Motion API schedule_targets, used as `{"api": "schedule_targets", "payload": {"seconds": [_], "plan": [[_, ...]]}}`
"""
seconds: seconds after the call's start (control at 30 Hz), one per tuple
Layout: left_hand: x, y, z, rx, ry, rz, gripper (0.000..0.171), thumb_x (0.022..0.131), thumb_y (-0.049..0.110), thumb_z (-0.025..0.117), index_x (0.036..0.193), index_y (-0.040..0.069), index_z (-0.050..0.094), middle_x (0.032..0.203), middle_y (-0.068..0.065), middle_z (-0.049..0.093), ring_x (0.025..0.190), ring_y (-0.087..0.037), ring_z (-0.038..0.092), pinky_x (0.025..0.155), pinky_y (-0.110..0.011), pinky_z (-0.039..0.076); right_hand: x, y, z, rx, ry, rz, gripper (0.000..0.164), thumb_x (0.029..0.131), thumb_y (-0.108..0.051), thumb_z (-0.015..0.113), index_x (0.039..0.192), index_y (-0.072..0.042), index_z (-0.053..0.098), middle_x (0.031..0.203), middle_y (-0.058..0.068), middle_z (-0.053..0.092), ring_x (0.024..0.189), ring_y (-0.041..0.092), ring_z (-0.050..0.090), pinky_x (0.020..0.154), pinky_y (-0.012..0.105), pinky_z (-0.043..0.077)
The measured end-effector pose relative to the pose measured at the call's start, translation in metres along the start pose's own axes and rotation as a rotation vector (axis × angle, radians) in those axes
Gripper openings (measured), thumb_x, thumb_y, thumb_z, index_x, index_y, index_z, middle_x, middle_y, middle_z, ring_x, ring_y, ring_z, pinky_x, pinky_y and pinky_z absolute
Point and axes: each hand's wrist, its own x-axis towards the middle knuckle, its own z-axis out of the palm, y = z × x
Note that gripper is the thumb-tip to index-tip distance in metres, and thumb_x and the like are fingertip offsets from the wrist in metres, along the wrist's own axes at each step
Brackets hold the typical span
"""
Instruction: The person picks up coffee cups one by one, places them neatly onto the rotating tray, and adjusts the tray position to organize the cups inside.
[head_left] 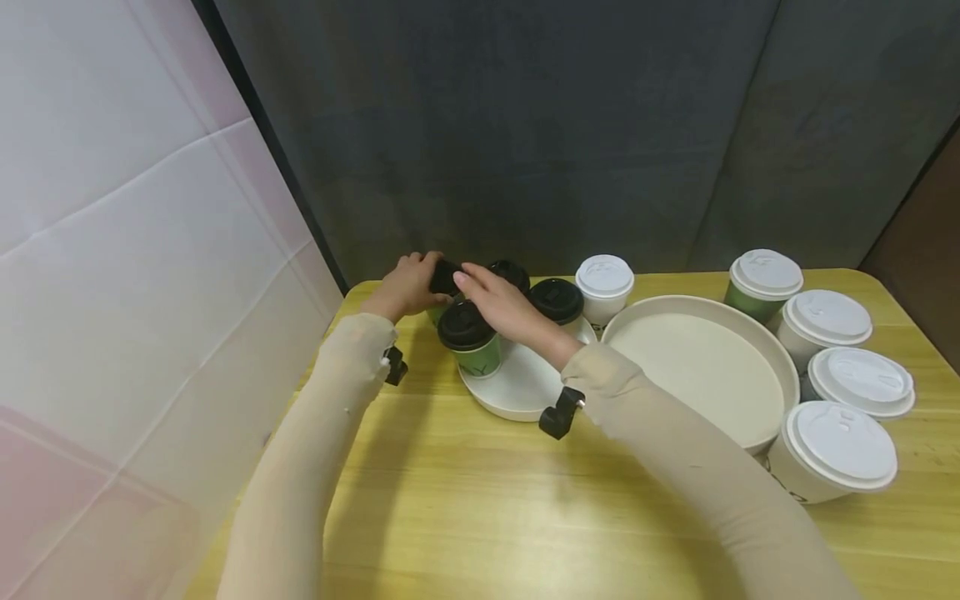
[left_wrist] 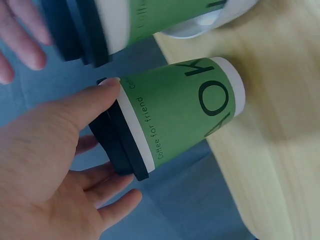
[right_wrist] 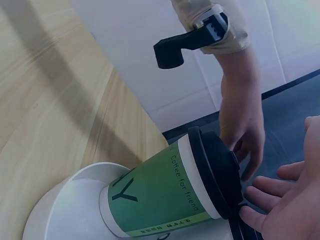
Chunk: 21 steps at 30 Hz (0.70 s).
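My left hand [head_left: 407, 287] grips a green paper coffee cup [left_wrist: 180, 105] around its black lid [left_wrist: 120, 137], with the thumb at the lid's edge and fingers on the other side. That cup is beside the small white round tray [head_left: 517, 408], at its back left. My right hand [head_left: 510, 312] reaches over the tray with its fingers loosely extended, fingertips close to black lids. Below it, another green cup [right_wrist: 155, 195] with a black lid stands in the tray. Two more black-lidded cups [head_left: 557, 300] are behind the right hand, partly hidden.
A larger cream round tray [head_left: 690, 367] lies to the right. A white-lidded cup [head_left: 604, 287] stands between the trays at the back. Several white-lidded cups [head_left: 832, 446] line the right side of the large tray. A dark curtain [head_left: 525, 133] hangs behind the wooden table [head_left: 465, 500].
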Motion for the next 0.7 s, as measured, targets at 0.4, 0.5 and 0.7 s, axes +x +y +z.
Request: {"api": "schedule_targets", "payload": {"seconds": [0.4, 0.5, 0.7], "plan": [[-0.01, 0.011, -0.034, 0.048, 0.021, 0.016, 0.077, 0.089, 0.042, 0.07, 0.15, 0.005, 0.038, 0.151, -0.024, 0.04, 0.136, -0.041, 0.04, 0.11, -0.058, 0.042, 0.005, 0.002, -0.003, 0.035, 0.002, 0.014, 0.069, 0.103, -0.058, 0.029, 0.159, -0.018, 0.022, 0.165, 0.002, 0.026, 0.151, 0.024, 0.03, 0.124, 0.046, 0.028], [-0.012, 0.014, -0.044, 0.046, 0.025, 0.016, 0.077, 0.089, 0.043, 0.069, 0.15, 0.005, 0.038, 0.15, -0.024, 0.041, 0.134, -0.04, 0.041, 0.109, -0.057, 0.042, 0.007, 0.002, -0.005, 0.027, 0.008, 0.015, 0.069, 0.103, -0.059, 0.028, 0.159, -0.019, 0.023, 0.165, 0.002, 0.026, 0.152, 0.023, 0.027, 0.124, 0.046, 0.027], [-0.015, 0.021, -0.062, 0.06, 0.035, 0.024, 0.079, 0.09, 0.044, 0.068, 0.151, 0.006, 0.037, 0.152, -0.023, 0.041, 0.137, -0.04, 0.04, 0.111, -0.058, 0.04, 0.008, 0.002, -0.007, 0.046, 0.003, 0.017, 0.069, 0.103, -0.059, 0.028, 0.159, -0.02, 0.021, 0.165, 0.001, 0.025, 0.152, 0.022, 0.027, 0.124, 0.045, 0.028]]}}
